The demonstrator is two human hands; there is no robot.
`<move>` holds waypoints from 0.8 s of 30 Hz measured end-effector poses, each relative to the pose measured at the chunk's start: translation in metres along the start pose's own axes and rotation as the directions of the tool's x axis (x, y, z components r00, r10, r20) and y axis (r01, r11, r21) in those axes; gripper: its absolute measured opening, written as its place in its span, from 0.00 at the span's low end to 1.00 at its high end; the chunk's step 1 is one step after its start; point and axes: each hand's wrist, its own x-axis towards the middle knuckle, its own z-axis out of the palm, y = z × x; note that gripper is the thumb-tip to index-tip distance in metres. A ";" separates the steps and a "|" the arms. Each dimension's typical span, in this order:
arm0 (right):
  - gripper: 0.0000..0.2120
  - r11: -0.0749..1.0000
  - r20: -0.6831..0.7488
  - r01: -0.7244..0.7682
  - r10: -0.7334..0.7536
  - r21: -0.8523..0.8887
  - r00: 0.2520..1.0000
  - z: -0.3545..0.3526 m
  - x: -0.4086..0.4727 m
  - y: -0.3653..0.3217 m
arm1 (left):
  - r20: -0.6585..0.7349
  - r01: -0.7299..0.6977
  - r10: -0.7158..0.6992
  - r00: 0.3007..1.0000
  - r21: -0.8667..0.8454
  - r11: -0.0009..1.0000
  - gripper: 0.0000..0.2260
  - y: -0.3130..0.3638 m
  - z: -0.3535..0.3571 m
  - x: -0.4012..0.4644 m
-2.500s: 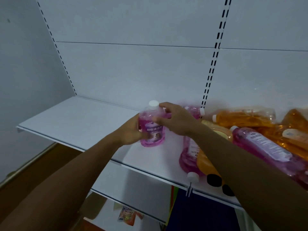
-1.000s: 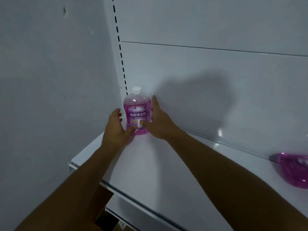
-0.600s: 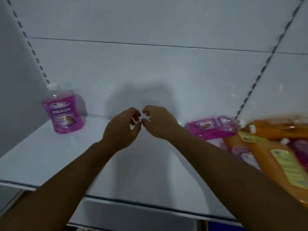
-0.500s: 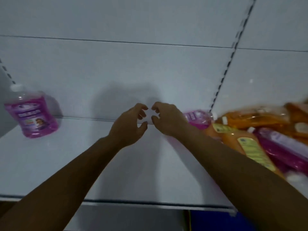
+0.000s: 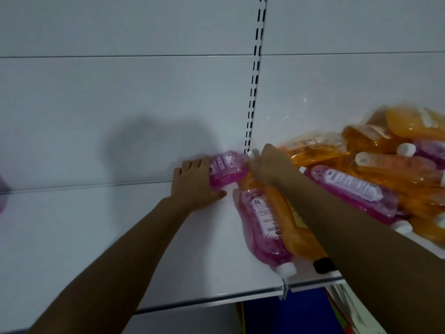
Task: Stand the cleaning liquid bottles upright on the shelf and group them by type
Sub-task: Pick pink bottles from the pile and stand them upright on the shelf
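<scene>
A small pink bottle [image 5: 226,168] lies on its side at the back of the white shelf [image 5: 120,237], cap pointing right. My left hand [image 5: 193,183] grips its base end, fingers curled over the top. My right hand [image 5: 271,168] holds its neck and white cap end. A tall pink bottle [image 5: 262,227] lies on its side just in front, beside a tall orange bottle [image 5: 297,232] partly under my right forearm. The pink bottle stood earlier [image 5: 2,196] shows only as a sliver at the left edge.
A heap of several orange and pink bottles [image 5: 375,169] lies on the shelf's right part. A slotted upright [image 5: 254,88] runs down the back wall. The shelf's front edge [image 5: 216,297] passes below my arms, with coloured items underneath.
The view swung right from the upright pink bottle. Both hands, empty half a second ago, reached back and took hold of the lying small pink bottle.
</scene>
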 end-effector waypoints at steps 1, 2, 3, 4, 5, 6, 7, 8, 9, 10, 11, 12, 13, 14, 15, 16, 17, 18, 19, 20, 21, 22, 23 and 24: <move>0.16 1.000 0.049 -0.010 0.009 0.022 0.999 0.002 0.004 -0.003 | 0.041 -0.009 0.009 0.999 -0.016 1.000 0.43 -0.007 -0.003 0.000; 0.16 1.000 0.101 -0.010 0.008 0.021 0.995 0.005 0.006 -0.007 | 0.094 -0.005 0.010 0.995 -0.054 0.999 0.42 -0.014 -0.006 -0.001; 0.16 1.000 0.138 -0.005 0.003 0.016 0.990 0.008 0.009 -0.010 | 0.145 0.017 0.002 0.989 -0.132 0.991 0.42 -0.021 -0.010 -0.002; 0.15 1.000 0.155 0.005 -0.008 0.021 0.988 0.011 0.010 -0.014 | 0.184 0.058 -0.014 0.983 -0.235 0.970 0.42 -0.026 -0.014 -0.005; 0.14 0.999 0.157 0.023 -0.029 0.041 0.987 0.013 0.011 -0.019 | 0.196 0.099 -0.035 0.980 -0.324 0.941 0.43 -0.029 -0.015 -0.009; 0.13 0.996 0.157 0.038 -0.051 0.083 0.986 0.016 0.012 -0.024 | 0.182 0.122 -0.058 0.982 -0.363 0.924 0.45 -0.032 -0.017 -0.014; 0.12 0.990 0.163 0.044 -0.066 0.138 0.984 0.020 0.012 -0.031 | 0.148 0.125 -0.077 0.986 -0.351 0.928 0.47 -0.033 -0.017 -0.020; 0.12 0.982 0.170 0.038 -0.070 0.184 0.983 0.024 0.013 -0.039 | 0.099 0.116 -0.088 0.991 -0.322 0.940 0.46 -0.034 -0.016 -0.027; 0.14 0.976 0.168 0.034 -0.071 0.214 0.983 0.029 0.013 -0.048 | 0.037 0.101 -0.094 0.995 -0.302 0.948 0.45 -0.035 -0.015 -0.034; 0.18 0.972 0.157 0.022 -0.060 0.233 0.986 0.034 0.013 -0.057 | -0.026 0.089 -0.101 0.995 -0.298 0.950 0.42 -0.038 -0.015 -0.043; 0.24 0.966 0.149 -0.004 -0.036 0.258 0.988 0.039 0.013 -0.067 | -0.088 0.078 -0.110 0.990 -0.303 0.950 0.40 -0.042 -0.016 -0.051; 0.29 0.956 0.160 -0.042 -0.005 0.290 0.987 0.043 0.012 -0.076 | -0.147 0.075 -0.126 0.981 -0.309 0.948 0.38 -0.047 -0.019 -0.060; 0.30 0.942 0.184 -0.071 0.010 0.328 0.983 0.047 0.011 -0.084 | -0.202 0.080 -0.149 0.968 -0.317 0.945 0.37 -0.053 -0.022 -0.068; 0.29 0.926 0.219 -0.094 0.013 0.367 0.976 0.050 0.007 -0.092 | -0.252 0.087 -0.176 0.951 -0.329 0.940 0.35 -0.059 -0.026 -0.075; 0.26 0.904 0.261 -0.114 0.003 0.411 0.965 0.052 0.004 -0.099 | -0.295 0.096 -0.206 0.933 -0.349 0.932 0.34 -0.065 -0.032 -0.080; 0.21 0.867 0.310 -0.139 -0.019 0.479 0.950 0.055 0.000 -0.108 | -0.325 0.105 -0.236 0.916 -0.372 0.922 0.33 -0.071 -0.038 -0.086; 0.18 0.809 0.351 -0.162 -0.059 0.566 0.935 0.058 -0.006 -0.118 | -0.341 0.117 -0.261 0.903 -0.389 0.914 0.33 -0.078 -0.044 -0.091; 0.16 0.742 0.365 -0.168 -0.110 0.650 0.925 0.062 -0.013 -0.130 | -0.348 0.133 -0.284 0.894 -0.398 0.908 0.34 -0.086 -0.049 -0.097; 0.15 0.697 0.344 -0.140 -0.160 0.703 0.925 0.069 -0.019 -0.143 | -0.350 0.158 -0.310 0.884 -0.400 0.903 0.35 -0.095 -0.054 -0.103; 0.16 0.684 0.308 -0.089 -0.206 0.724 0.929 0.076 -0.024 -0.157 | -0.352 0.194 -0.345 0.870 -0.399 0.896 0.37 -0.105 -0.059 -0.111; 0.17 0.689 0.272 -0.024 -0.254 0.724 0.928 0.083 -0.029 -0.173 | -0.354 0.239 -0.387 0.851 -0.394 0.888 0.39 -0.115 -0.063 -0.118; 0.18 0.702 0.235 0.053 -0.308 0.710 0.922 0.092 -0.035 -0.190 | -0.359 0.287 -0.429 0.829 -0.385 0.877 0.41 -0.126 -0.069 -0.127; 0.20 0.712 0.199 0.142 -0.372 0.688 0.907 0.100 -0.042 -0.208 | -0.368 0.331 -0.470 0.802 -0.380 0.864 0.42 -0.137 -0.075 -0.136; 0.20 0.714 0.166 0.231 -0.439 0.661 0.883 0.110 -0.049 -0.227 | -0.379 0.368 -0.506 0.774 -0.382 0.848 0.43 -0.149 -0.082 -0.146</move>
